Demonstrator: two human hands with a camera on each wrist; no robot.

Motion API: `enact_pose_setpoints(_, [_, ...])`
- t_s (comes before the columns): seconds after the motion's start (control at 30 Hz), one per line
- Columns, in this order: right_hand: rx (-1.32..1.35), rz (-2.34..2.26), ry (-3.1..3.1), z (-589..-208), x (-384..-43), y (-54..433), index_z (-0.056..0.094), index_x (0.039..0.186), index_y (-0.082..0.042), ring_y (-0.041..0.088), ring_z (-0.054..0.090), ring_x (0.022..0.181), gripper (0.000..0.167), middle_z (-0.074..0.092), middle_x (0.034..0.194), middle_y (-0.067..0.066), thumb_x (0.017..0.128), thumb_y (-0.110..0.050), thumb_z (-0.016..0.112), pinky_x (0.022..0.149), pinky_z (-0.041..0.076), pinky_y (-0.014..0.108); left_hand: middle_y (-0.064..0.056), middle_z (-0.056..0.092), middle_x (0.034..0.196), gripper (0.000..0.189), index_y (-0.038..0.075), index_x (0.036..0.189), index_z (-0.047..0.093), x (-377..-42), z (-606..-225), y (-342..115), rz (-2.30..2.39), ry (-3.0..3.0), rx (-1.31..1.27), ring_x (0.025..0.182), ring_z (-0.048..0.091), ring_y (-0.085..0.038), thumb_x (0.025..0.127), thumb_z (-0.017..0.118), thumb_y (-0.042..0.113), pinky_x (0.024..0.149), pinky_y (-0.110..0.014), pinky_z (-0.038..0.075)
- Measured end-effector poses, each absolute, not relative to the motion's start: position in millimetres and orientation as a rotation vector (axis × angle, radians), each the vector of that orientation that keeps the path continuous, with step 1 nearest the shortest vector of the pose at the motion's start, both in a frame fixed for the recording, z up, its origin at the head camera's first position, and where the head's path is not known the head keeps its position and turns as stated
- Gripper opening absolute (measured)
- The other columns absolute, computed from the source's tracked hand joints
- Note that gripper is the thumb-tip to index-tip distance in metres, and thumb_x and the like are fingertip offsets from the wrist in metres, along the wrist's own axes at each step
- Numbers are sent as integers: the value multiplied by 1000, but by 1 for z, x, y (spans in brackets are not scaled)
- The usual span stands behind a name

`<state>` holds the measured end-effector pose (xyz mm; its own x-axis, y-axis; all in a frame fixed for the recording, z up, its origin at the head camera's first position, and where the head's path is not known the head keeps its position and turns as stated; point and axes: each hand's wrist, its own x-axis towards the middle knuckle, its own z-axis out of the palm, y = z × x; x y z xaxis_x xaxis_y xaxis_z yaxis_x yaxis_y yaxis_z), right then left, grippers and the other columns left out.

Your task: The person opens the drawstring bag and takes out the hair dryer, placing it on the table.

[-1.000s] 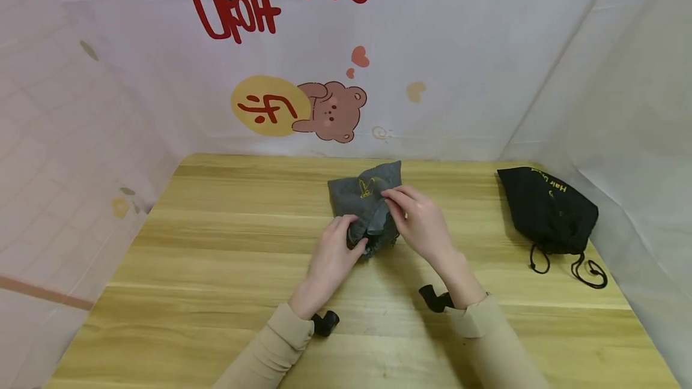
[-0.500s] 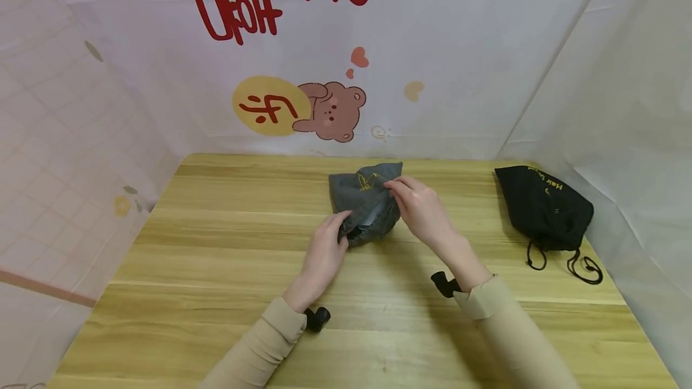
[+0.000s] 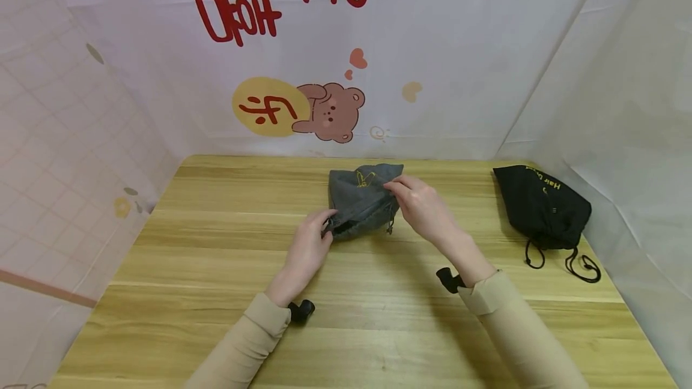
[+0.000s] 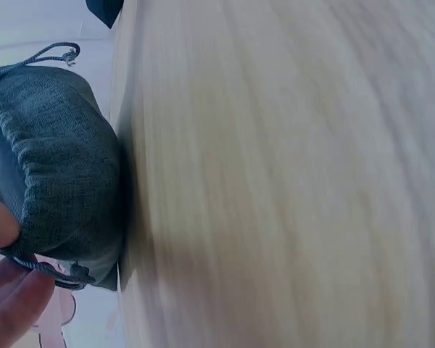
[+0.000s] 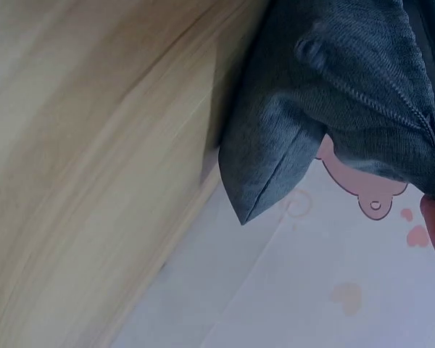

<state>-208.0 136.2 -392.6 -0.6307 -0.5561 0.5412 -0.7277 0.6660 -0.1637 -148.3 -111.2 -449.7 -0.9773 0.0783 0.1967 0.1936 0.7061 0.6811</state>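
A grey drawstring bag with a yellow drawing on it lies toward the back of the table, its mouth facing me. My left hand pinches the left end of the mouth, and in the left wrist view the drawstring runs by the fingers. At the right end, my right hand pinches the rim between thumb and fingers. The mouth is parted into a dark slit; what lies inside is hidden. In the right wrist view a pointed corner of the grey bag hangs near the table edge.
A black drawstring bag with yellow lettering lies at the table's right edge, its cords loose toward me. White printed cloth stands behind the table and along both sides. A black device sits at my left wrist.
My left hand has moved left along with its end of the bag's mouth, stretching the mouth wider and flatter. My right hand has risen slightly and keeps its pinch.
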Motion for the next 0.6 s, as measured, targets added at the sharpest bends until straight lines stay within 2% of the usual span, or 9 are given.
enact_pose_setpoints(0.1, [993,497,-2441,-393,-207,135,77,114,3,31,75,92,23,75,105,17,94,10,68,78,64,40,-22,68,139,42,3,137,68,-148,-450,-115,-1123,-2773,-169,110,74,-36,96,69,-5,87,-45,65])
enact_pose_setpoints(0.33, [915,526,-2456,-395,-204,131,78,111,0,25,73,82,22,75,103,13,91,4,70,68,61,37,-22,74,127,30,2,126,75,-151,-451,-115,-1186,-2744,-121,97,78,-31,97,67,-1,75,-38,66])
enact_pose_setpoints(0.53, [948,495,-2440,-401,-196,125,76,119,-2,26,75,90,32,74,110,12,90,-11,82,73,64,38,-22,75,125,29,2,124,76,-152,-451,-114,-1223,-2706,-94,92,80,-28,98,65,3,73,-38,66])
enact_pose_setpoints(0.6, [966,490,-2455,-402,-194,124,75,121,-2,27,76,94,35,74,113,13,89,-10,84,77,64,39,-22,76,125,29,2,124,76,-152,-450,-115,-1225,-2703,-95,91,80,-29,98,64,3,73,-38,66])
